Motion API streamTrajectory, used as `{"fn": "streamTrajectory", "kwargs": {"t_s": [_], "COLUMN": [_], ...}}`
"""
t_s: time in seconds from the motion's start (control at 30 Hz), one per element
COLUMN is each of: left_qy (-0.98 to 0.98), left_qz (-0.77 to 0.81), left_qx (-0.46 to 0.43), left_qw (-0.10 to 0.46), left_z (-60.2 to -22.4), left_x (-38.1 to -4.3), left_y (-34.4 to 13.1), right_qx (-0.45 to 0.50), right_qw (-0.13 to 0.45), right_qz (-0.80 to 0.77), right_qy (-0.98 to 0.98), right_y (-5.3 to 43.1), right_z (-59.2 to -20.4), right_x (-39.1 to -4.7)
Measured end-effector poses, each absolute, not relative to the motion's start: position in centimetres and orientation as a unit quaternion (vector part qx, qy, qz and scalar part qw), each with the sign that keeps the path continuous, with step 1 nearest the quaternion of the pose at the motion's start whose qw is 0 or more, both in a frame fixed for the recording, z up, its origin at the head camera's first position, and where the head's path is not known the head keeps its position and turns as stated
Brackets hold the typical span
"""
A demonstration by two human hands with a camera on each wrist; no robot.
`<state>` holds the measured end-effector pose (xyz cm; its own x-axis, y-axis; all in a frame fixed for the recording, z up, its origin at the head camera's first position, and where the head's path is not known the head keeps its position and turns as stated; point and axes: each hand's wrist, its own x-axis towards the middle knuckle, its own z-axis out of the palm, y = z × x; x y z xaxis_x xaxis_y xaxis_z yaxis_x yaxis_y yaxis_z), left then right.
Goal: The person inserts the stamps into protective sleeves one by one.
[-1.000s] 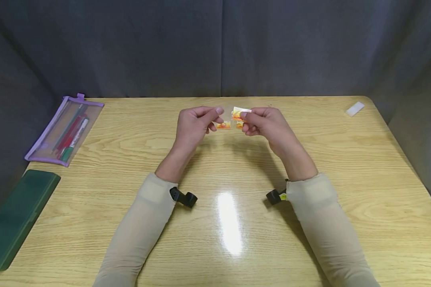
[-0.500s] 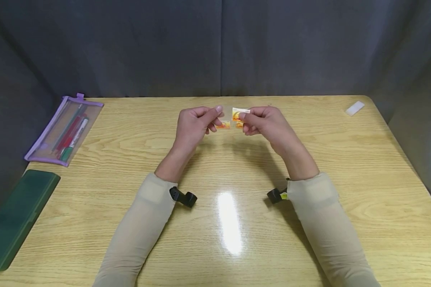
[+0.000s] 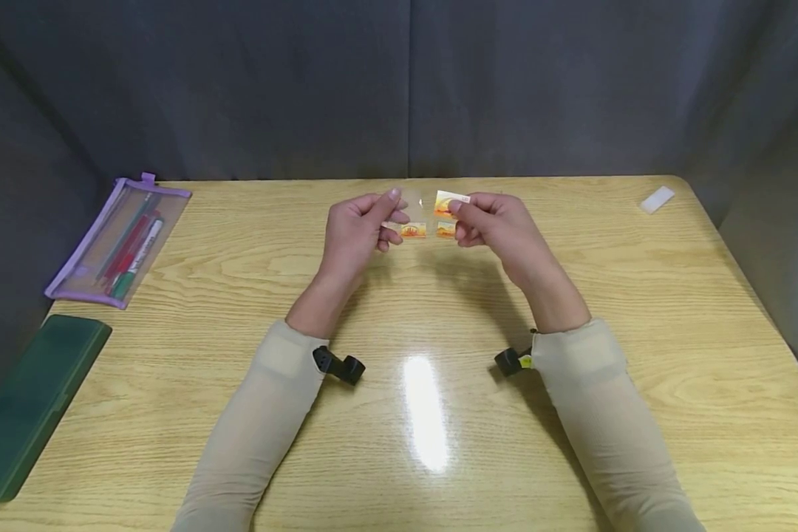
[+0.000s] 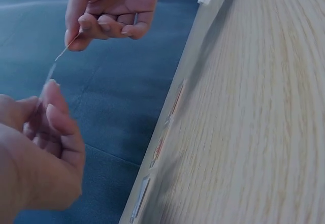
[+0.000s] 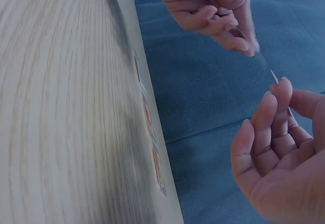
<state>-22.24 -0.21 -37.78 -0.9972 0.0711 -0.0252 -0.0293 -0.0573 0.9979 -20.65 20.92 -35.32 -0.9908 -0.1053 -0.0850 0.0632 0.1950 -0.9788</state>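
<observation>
Toward the far edge of the table, my left hand (image 3: 355,233) pinches a small piece of clear plastic (image 3: 414,203) between thumb and finger. The plastic is thin and nearly invisible. Facing it, my right hand (image 3: 502,225) pinches a small stamp-like card (image 3: 442,201) with a yellow and orange print, its thumb over the front. In the left wrist view the card (image 4: 65,50) shows edge-on, close to the plastic's tip. Below the hands on the table lie an orange printed card (image 3: 414,230) and a second one (image 3: 446,230), partly hidden by the right fingers.
A purple-edged mesh pouch (image 3: 93,244) with pens lies at the far left, and a dark green case (image 3: 36,406) in front of it. A white block (image 3: 657,199) sits at the far right. Grey curtain (image 3: 399,89) hangs behind the table (image 3: 399,318).
The hands have drawn slightly apart. The right hand's card has shifted a little right and up, and more of the clear plastic and the cards beneath now shows.
</observation>
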Motion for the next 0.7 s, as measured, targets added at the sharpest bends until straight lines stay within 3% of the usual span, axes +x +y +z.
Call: {"fn": "streamTrajectory", "kwargs": {"t_s": [0.2, 0.7], "left_qy": [0.689, 0.640], "left_qz": [0.718, 0.757], "left_qx": [-0.007, -0.010], "left_qw": [0.101, 0.134], "left_z": [-37.83, -38.10], "left_x": [-22.31, -22.26], "left_y": [-0.22, 0.15], "right_qx": [-0.004, 0.002], "right_qw": [0.069, 0.085], "right_qz": [-0.634, -0.617], "right_qy": [0.770, 0.782], "right_y": [21.06, 20.99], "right_z": [-35.40, -35.95], "right_x": [-20.79, -21.06]}}
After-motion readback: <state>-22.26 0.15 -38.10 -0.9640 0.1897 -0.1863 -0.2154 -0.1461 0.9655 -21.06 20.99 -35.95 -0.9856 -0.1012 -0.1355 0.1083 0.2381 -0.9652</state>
